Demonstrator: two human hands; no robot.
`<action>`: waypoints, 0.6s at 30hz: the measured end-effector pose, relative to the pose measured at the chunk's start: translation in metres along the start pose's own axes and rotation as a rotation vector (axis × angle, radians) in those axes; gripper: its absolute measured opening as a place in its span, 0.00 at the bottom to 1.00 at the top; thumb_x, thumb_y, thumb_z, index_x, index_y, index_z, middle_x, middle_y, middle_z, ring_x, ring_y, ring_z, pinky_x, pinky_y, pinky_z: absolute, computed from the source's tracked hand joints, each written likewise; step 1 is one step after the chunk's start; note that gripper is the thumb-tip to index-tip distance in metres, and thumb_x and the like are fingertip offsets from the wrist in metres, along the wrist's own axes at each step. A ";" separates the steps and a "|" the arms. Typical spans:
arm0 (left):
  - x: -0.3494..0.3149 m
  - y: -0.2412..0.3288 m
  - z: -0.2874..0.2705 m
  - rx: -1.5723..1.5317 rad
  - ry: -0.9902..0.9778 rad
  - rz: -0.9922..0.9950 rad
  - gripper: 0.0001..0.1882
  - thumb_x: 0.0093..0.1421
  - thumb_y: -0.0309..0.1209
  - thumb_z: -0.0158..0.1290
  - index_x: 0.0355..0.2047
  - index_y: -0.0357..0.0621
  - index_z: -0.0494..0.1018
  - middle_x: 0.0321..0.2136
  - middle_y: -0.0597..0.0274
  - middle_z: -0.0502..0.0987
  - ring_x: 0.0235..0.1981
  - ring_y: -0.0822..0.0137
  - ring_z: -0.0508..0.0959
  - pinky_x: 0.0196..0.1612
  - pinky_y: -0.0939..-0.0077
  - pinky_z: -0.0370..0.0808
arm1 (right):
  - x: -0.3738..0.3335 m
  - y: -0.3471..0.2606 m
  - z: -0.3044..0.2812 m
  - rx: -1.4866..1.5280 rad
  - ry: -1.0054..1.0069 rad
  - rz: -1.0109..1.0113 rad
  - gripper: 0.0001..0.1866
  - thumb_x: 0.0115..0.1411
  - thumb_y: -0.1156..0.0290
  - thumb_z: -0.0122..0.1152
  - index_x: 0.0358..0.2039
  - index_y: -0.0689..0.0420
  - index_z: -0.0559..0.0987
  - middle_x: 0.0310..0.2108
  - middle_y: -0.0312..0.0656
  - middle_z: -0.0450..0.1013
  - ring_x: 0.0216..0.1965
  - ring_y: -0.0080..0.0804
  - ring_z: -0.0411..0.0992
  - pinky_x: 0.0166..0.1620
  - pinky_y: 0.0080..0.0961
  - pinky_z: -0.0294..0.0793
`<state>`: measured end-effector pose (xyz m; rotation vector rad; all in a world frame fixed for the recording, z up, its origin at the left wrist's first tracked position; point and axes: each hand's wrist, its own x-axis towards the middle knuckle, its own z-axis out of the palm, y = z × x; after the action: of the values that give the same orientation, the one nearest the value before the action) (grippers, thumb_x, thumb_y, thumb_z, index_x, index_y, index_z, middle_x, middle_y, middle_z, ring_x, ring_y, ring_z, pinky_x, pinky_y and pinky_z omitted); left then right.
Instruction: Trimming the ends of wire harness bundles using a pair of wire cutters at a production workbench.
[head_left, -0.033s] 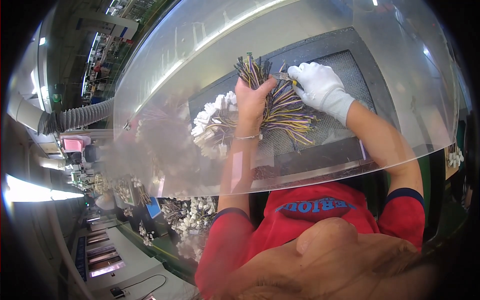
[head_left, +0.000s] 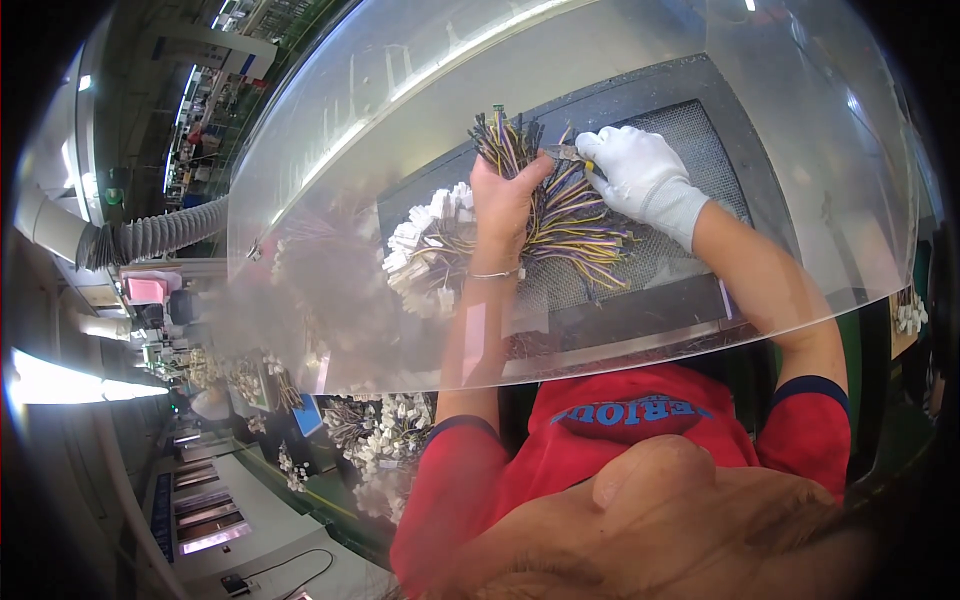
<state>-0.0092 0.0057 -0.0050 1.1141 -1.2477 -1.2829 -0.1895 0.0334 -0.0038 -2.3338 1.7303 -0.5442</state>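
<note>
My bare left hand (head_left: pixel 503 205) is closed round a thick bundle of wires (head_left: pixel 575 232) in black, yellow, purple and white. Dark ends stick up above its fingers, and other wires fan out to the right. White plastic connectors (head_left: pixel 425 245) lie clustered left of this wrist, with wires running toward the bundle. My right hand (head_left: pixel 635 170), in a white glove, grips a small hand tool (head_left: pixel 566 153) with a metal head and a bit of yellow at its handle. The tool's head is beside the wires, close to my left thumb; its exact kind is unclear.
A clear curved plastic shield (head_left: pixel 330 200) arches over both forearms. Beneath the bundle is a dark-framed mesh panel (head_left: pixel 690 150). More connectors and wires (head_left: pixel 390 430) lie left of my body. A grey ribbed hose (head_left: pixel 170 235) runs at the far left.
</note>
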 end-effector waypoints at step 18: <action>0.002 0.000 -0.007 -0.125 -0.048 -0.114 0.16 0.49 0.18 0.61 0.39 0.36 0.71 0.31 0.62 0.77 0.30 0.70 0.78 0.36 0.77 0.76 | -0.003 0.013 -0.008 0.287 0.111 0.153 0.20 0.59 0.56 0.53 0.46 0.57 0.70 0.40 0.51 0.73 0.44 0.49 0.71 0.48 0.39 0.70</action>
<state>-0.0024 0.0027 -0.0050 1.0825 -1.1354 -1.4603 -0.2044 0.0328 -0.0020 -1.9922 1.7274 -0.8457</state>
